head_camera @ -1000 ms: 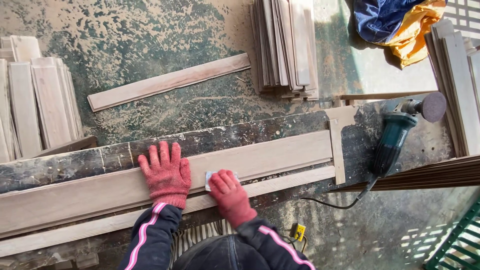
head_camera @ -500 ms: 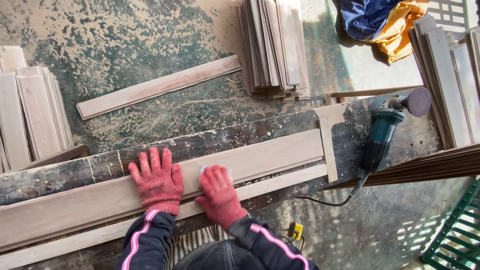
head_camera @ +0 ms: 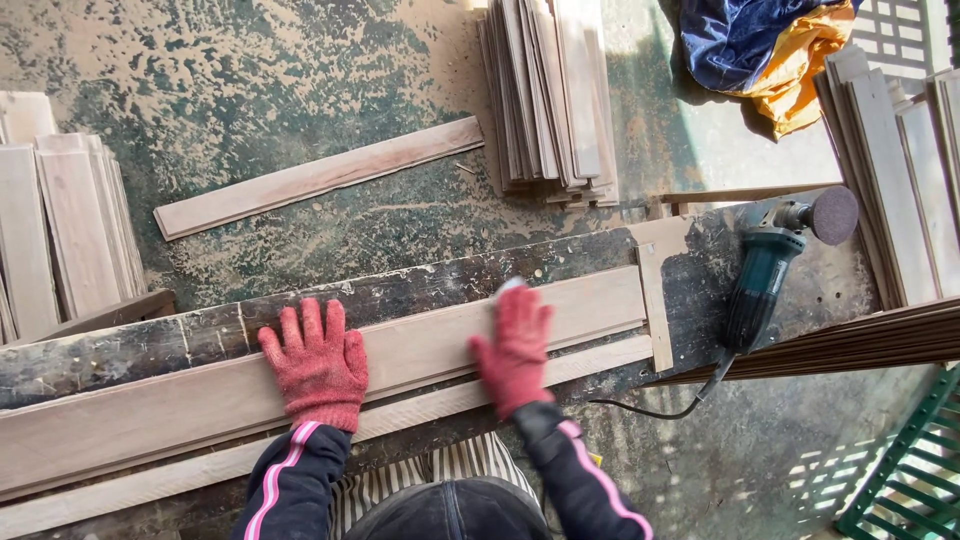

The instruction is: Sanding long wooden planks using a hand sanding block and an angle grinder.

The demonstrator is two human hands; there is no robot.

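Long pale wooden plank, flat, rectangular, planed face with a stepped lower edge: lying lengthwise along dark, stained workbench, butted at its far end against short upright wooden stop. Judged stiff, moderately light for its length, dry and dusty rather than slippery; best steadied by flat pressure from above, or lifted near the middle with both hands.

Left hand, red knitted glove: spread flat, palm down on the plank, pressing, nothing gripped.

Right hand, matching red glove: motion-blurred, laid on the plank further along, closed over small pale sanding pad, only its edge showing past the fingertips.

Teal angle sander with round dark disc: resting on the bench end, well apart from both hands, cable trailing down.

Loose single slat: on dusty green-grey floor beyond the bench.

Stacks of thin pale slats: on edge, beyond the bench; further stacks at left and right margins.

Crumpled blue and orange cloth: top right corner.

Green plastic crate: lower right.
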